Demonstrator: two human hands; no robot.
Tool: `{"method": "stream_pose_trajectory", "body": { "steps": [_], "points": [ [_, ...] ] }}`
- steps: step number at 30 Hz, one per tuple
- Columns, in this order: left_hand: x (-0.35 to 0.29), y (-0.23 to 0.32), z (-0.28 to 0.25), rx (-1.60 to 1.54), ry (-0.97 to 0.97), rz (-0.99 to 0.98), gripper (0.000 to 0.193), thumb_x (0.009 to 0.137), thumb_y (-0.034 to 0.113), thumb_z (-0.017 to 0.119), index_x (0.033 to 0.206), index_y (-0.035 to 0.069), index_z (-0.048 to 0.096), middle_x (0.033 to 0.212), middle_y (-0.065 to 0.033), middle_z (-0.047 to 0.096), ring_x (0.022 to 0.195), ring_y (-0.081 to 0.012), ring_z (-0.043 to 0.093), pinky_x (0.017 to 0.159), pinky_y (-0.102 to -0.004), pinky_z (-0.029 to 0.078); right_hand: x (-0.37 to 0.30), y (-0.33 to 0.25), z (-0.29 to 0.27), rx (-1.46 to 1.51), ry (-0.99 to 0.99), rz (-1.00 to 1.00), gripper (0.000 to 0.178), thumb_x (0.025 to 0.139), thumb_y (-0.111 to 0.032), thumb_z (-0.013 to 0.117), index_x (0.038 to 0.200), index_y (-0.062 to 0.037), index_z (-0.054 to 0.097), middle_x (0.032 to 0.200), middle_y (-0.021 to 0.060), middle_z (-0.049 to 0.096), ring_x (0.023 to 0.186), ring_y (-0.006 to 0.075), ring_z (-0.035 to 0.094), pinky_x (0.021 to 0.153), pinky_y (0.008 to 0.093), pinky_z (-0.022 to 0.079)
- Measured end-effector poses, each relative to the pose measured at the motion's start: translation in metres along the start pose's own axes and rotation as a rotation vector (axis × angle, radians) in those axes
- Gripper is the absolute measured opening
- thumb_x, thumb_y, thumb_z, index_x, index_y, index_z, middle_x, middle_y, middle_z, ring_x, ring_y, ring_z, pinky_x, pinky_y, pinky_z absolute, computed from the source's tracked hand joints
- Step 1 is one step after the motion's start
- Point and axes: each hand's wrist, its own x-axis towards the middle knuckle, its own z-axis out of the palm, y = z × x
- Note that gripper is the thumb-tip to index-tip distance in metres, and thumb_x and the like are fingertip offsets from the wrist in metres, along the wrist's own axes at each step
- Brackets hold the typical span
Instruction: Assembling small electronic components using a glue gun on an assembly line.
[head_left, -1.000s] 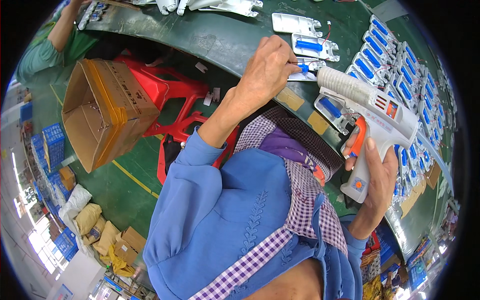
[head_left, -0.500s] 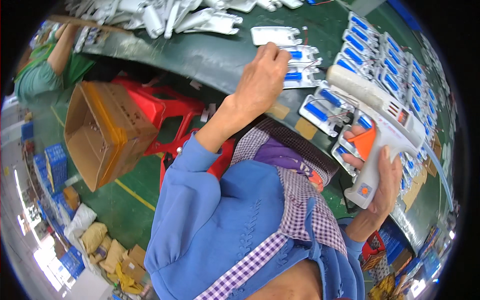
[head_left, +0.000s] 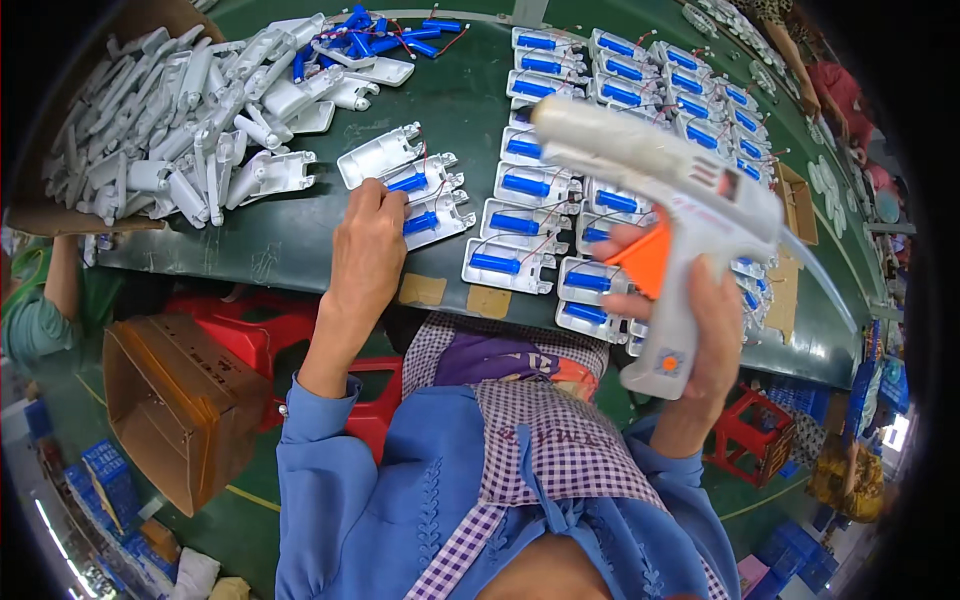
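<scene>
My left hand (head_left: 368,245) is closed, its fingertips pinched at the left end of a blue cylindrical battery (head_left: 408,184) lying in a white plastic shell. An unfilled white shell (head_left: 380,155) lies just beyond it, and another shell with a blue battery (head_left: 422,222) lies on the near side. In my right hand (head_left: 705,330) is a white hot glue gun (head_left: 680,190) with an orange trigger (head_left: 642,260), fingers wrapped round its handle. Its nozzle points left, above rows of white shells with blue batteries (head_left: 515,222); the gun hides part of them.
A heap of white shells (head_left: 190,120) covers the left of the green table (head_left: 290,245). Loose blue batteries (head_left: 370,40) with wires lie behind it. Below stand a cardboard box (head_left: 170,410) and red stools (head_left: 250,325). Another person's arm (head_left: 62,280) shows at far left.
The view has swung, bringing the shell heap and loose batteries further into sight. The glue gun's nozzle is farther from the shells at my left hand. That hand stays at the same shell.
</scene>
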Motion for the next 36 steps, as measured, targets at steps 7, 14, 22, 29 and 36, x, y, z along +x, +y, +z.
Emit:
{"method": "stream_pose_trajectory", "body": {
  "steps": [7, 14, 22, 29, 36],
  "points": [
    [-0.001, 0.005, -0.023, 0.064, 0.102, 0.058, 0.015, 0.077, -0.005, 0.057, 0.091, -0.002, 0.060, 0.089, -0.0135, 0.052, 0.084, -0.0309, 0.057, 0.069, -0.0415, 0.050, -0.008, -0.032, -0.024, -0.188, 0.175, -0.219, 0.049, 0.097, -0.021, 0.044, 0.131, 0.0134, 0.035, 0.117, 0.0340, 0.053, 0.107, 0.0425, 0.059, 0.071, 0.0405, 0.062],
    [0.061, 0.088, -0.011, -0.105, 0.142, 0.399, 0.011, 0.074, -0.005, 0.059, 0.084, -0.001, 0.058, 0.083, -0.0130, 0.053, 0.081, -0.0294, 0.058, 0.067, -0.0383, 0.050, -0.020, -0.041, -0.032, -0.251, 0.304, -0.332, 0.051, 0.097, -0.021, 0.043, 0.131, 0.0147, 0.032, 0.117, 0.0355, 0.052, 0.105, 0.0405, 0.060, 0.069, 0.0358, 0.063],
    [0.110, 0.139, 0.053, -0.106, -0.009, 0.521, 0.006, 0.070, -0.006, 0.057, 0.075, -0.006, 0.059, 0.091, -0.0196, 0.054, 0.088, -0.0331, 0.059, 0.070, -0.0410, 0.054, -0.034, -0.042, -0.045, -0.102, 0.263, -0.297, 0.051, 0.097, -0.019, 0.042, 0.134, 0.0135, 0.028, 0.119, 0.0363, 0.051, 0.106, 0.0422, 0.059, 0.071, 0.0391, 0.062],
    [0.112, 0.150, 0.069, -0.066, -0.055, 0.515, 0.007, 0.069, -0.005, 0.059, 0.075, -0.006, 0.059, 0.090, -0.0213, 0.054, 0.086, -0.0336, 0.059, 0.065, -0.0416, 0.054, -0.030, -0.040, -0.053, -0.113, 0.252, -0.287, 0.049, 0.097, -0.015, 0.043, 0.134, 0.0129, 0.028, 0.119, 0.0368, 0.050, 0.108, 0.0438, 0.058, 0.072, 0.0416, 0.062],
    [0.113, 0.140, 0.073, -0.113, -0.022, 0.512, 0.007, 0.072, -0.001, 0.058, 0.076, -0.004, 0.062, 0.096, -0.0209, 0.057, 0.090, -0.0338, 0.060, 0.069, -0.0412, 0.054, -0.027, -0.035, -0.045, -0.107, 0.248, -0.213, 0.051, 0.097, -0.017, 0.044, 0.136, 0.0118, 0.027, 0.121, 0.0365, 0.049, 0.109, 0.0435, 0.057, 0.072, 0.0405, 0.062]
  ]
}}
